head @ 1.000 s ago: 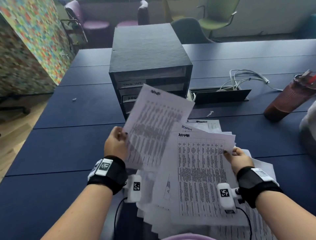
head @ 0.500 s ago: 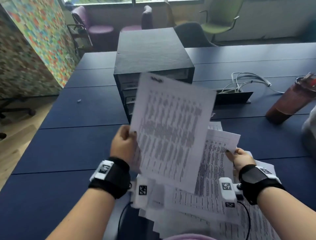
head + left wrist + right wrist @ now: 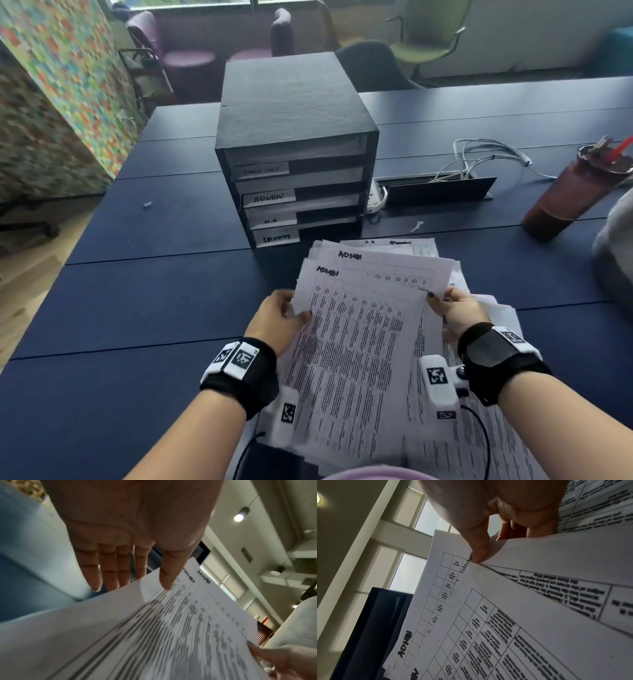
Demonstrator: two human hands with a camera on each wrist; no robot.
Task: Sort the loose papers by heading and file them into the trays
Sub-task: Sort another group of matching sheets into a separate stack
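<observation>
Both hands hold a fanned stack of printed sheets just above the blue table (image 3: pixel 137 308). The top sheet (image 3: pixel 356 349) is headed ADMIN, and a second ADMIN sheet (image 3: pixel 394 267) shows behind it. My left hand (image 3: pixel 291 313) pinches the stack's left edge, thumb on top (image 3: pixel 166 582) and fingers beneath. The right hand (image 3: pixel 445 303) pinches the right edge with its thumb (image 3: pixel 479 555). More loose papers (image 3: pixel 421 245) lie under the stack. The black tray unit (image 3: pixel 294 113) stands straight ahead; one of its trays carries an ADMIN label (image 3: pixel 269 198), and H.R and another label sit lower.
A maroon tumbler (image 3: pixel 575 195) with a red straw stands at the right. A cable box (image 3: pixel 442 192) with white cords lies beside the tray unit. A small white scrap (image 3: pixel 147 204) is at the left. Chairs stand beyond the table.
The sheet that my left hand held raised has come down and to the right onto the stack in the right hand. Its ADMIN heading now faces up.
</observation>
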